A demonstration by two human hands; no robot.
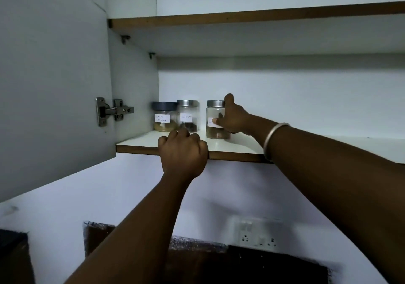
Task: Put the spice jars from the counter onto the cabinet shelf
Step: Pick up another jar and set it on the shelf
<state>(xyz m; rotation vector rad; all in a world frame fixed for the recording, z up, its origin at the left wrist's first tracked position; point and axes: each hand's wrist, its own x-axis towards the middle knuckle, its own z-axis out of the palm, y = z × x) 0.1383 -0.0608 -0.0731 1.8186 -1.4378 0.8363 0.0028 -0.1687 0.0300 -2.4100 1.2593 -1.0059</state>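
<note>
Three labelled spice jars stand on the white cabinet shelf (241, 146). A dark-lidded jar (164, 117) with yellowish powder is at the far left. Beside it is a silver-lidded jar (188, 115) labelled "Cloves". Further right stands a third silver-lidded jar (215, 119), resting on the shelf, with my right hand (233, 117) wrapped around its right side and thumb over its label. My left hand (183, 152) is curled into a fist at the shelf's front edge, just in front of the cloves jar, holding nothing. The counter is out of view.
The open cabinet door (54, 82) with its metal hinge (114, 110) stands at the left. An upper shelf (252, 17) runs above. The shelf extends bare to the right. Below on the wall is a socket panel (258, 233).
</note>
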